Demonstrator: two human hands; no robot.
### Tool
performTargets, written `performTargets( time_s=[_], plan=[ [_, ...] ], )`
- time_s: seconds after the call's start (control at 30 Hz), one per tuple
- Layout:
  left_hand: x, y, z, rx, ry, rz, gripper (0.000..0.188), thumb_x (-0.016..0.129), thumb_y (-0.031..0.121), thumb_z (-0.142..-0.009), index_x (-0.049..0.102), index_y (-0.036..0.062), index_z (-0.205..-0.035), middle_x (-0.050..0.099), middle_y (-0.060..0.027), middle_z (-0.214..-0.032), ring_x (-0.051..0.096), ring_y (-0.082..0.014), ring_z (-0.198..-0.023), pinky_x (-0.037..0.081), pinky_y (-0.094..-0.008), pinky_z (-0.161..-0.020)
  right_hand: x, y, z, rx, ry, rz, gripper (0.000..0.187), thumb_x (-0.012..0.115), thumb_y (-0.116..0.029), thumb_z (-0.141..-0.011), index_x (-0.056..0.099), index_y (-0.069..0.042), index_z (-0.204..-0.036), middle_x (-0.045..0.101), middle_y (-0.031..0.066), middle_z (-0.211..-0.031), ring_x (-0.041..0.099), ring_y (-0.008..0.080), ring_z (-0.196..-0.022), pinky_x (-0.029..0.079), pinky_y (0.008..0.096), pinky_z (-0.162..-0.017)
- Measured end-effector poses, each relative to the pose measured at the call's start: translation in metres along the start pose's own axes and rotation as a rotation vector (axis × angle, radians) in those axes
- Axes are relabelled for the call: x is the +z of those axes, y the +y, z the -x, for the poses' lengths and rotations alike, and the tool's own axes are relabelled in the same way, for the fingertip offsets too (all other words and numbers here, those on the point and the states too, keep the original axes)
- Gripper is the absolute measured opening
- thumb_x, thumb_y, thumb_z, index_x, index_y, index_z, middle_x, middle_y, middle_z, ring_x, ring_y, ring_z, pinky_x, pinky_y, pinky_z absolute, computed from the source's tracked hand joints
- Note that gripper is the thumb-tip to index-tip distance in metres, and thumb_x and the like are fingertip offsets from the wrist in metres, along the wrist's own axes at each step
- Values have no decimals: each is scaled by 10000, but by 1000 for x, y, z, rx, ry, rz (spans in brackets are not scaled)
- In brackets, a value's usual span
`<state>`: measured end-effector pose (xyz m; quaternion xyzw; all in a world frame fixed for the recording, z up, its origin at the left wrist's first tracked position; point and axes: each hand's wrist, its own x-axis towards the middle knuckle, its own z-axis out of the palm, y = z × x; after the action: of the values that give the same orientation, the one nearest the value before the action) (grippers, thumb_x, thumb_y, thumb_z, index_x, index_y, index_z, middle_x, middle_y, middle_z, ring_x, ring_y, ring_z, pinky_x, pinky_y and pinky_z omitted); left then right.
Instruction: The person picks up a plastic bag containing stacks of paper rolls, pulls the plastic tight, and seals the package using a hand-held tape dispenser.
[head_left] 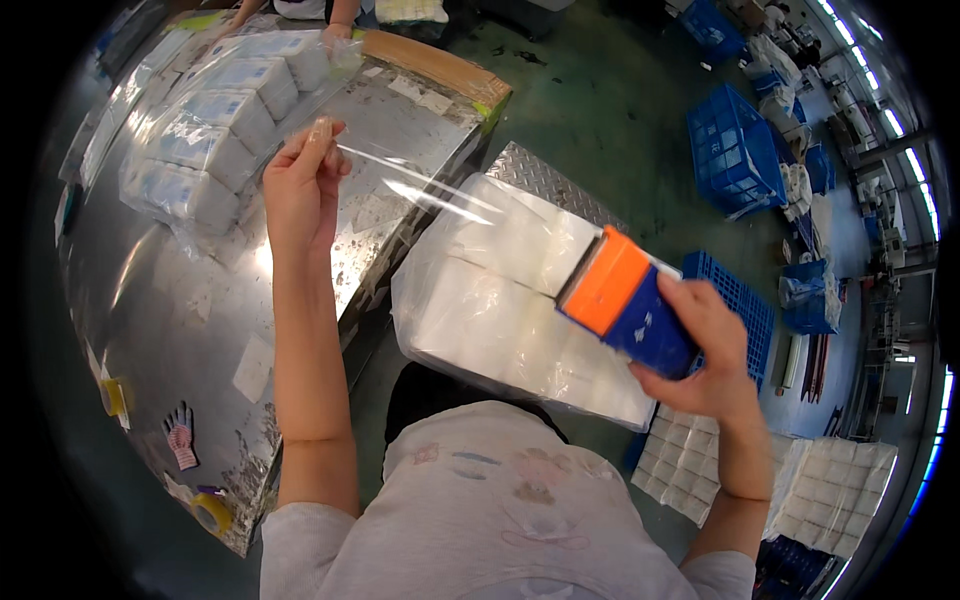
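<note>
My left hand (303, 195) is raised over the edge of the metal table, with thumb and fingers pinched on the end of a strip of clear tape (425, 192). The shiny strip stretches right, above a large clear plastic bag (480, 310) packed with white blocks. My right hand (715, 350) grips a blue and orange tape dispenser (635, 300), tilted over the right part of that bag. Glare hides where the strip meets the dispenser. The bag sits in front of my body, beside the table.
On the metal table (130, 290) lie bagged white packs (215, 130), a striped glove (180, 437) and yellow tape rolls (210, 512). Another person's hands (338, 30) are at its far end. A diamond-plate surface (550, 180) shows behind my bag. Blue crates (735, 150) stand to the right.
</note>
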<state>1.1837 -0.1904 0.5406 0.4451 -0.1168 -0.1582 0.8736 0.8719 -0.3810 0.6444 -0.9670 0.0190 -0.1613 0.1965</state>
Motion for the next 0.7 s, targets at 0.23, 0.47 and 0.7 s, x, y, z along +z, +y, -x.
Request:
performTargets(
  time_s=[0.23, 0.47, 0.7],
  plan=[
    [-83, -90, -58, -175, 239, 137, 202, 586, 185, -871, 591, -15, -897, 449, 16, -592, 412, -90, -548, 376, -253, -544, -4, -22, -158, -84, -238, 126, 573, 659, -217, -663, 530, -105, -1210, 568, 179, -803, 584, 324, -735, 478, 369, -664],
    [-75, -182, 24, -514, 236, 12, 222, 580, 231, -880, 609, 15, -836, 456, 30, -567, 406, -73, -505, 365, -227, -515, 11, -2, -127, 191, -768, 342, 637, 637, -263, -675, 472, -166, -1282, 538, 189, -792, 577, 349, -718, 472, 417, -650],
    [-50, -219, 54, -421, -81, -565, 284, 605, 209, -829, 637, -57, -734, 559, -26, -569, 493, -80, -522, 385, -250, -496, 54, 52, -53, 284, -785, 403, 684, 659, -264, -678, 433, -178, -1318, 552, 193, -816, 601, 318, -719, 484, 383, -626]
  ],
)
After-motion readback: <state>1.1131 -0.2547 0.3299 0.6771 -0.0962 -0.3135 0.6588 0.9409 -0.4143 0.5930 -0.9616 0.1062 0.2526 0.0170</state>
